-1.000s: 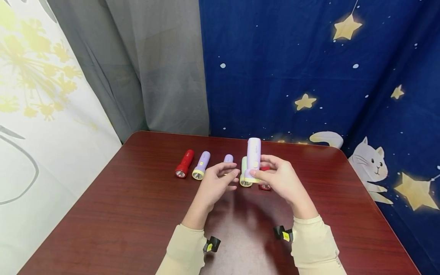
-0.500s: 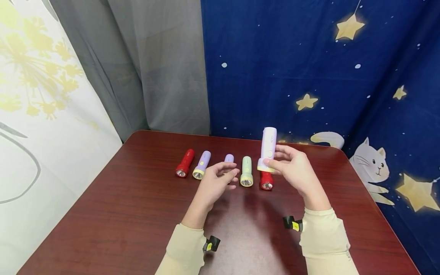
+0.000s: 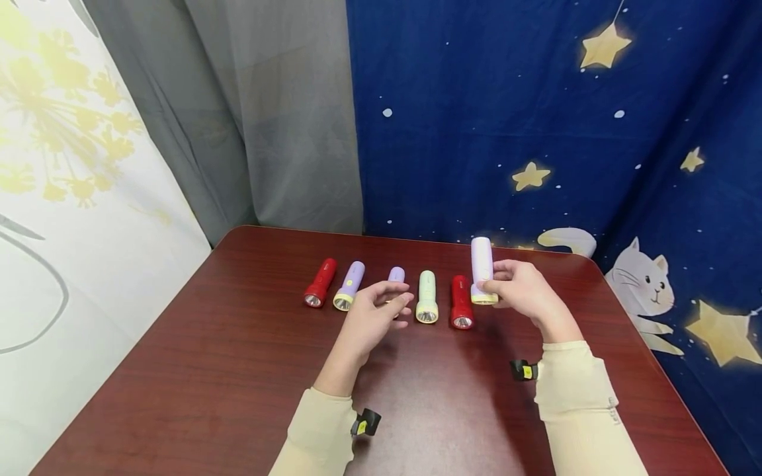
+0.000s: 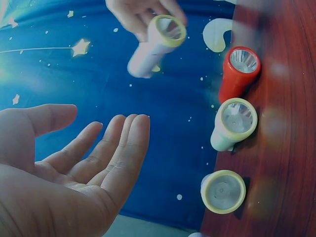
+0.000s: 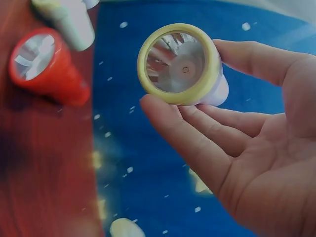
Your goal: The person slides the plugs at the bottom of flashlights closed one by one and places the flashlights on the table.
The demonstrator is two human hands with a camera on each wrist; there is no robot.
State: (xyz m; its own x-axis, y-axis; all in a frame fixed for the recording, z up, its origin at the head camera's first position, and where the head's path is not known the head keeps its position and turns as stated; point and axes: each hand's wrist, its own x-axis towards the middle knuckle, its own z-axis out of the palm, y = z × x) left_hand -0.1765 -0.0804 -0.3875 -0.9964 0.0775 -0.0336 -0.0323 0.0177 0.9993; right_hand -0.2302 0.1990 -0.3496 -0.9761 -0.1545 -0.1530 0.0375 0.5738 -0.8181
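In the head view my right hand (image 3: 526, 291) pinches a lavender flashlight (image 3: 481, 261) with a pale yellow rim. It is held above the table, lens end down, just right of a red flashlight (image 3: 461, 301). Thumb and fingers grip it near the head, as the right wrist view shows of the lens rim (image 5: 213, 64). My left hand (image 3: 372, 320) hovers with loosely bent fingers in front of a purple flashlight (image 3: 396, 274), hiding its lower part. Nothing is between those fingers in the left wrist view. A mint-green flashlight (image 3: 426, 295) lies between the purple and red ones.
Farther left in the same row lie another purple flashlight (image 3: 350, 284) and another red flashlight (image 3: 320, 282). All rest on a dark red wooden table (image 3: 238, 370). Behind its far edge hang a grey curtain (image 3: 297, 132) and a blue star-patterned curtain (image 3: 452, 132).
My right hand has carried the lavender flashlight rightward, from in front of the mint-green flashlight past the right red one, rising and then lowering. The left hand has stayed in place.
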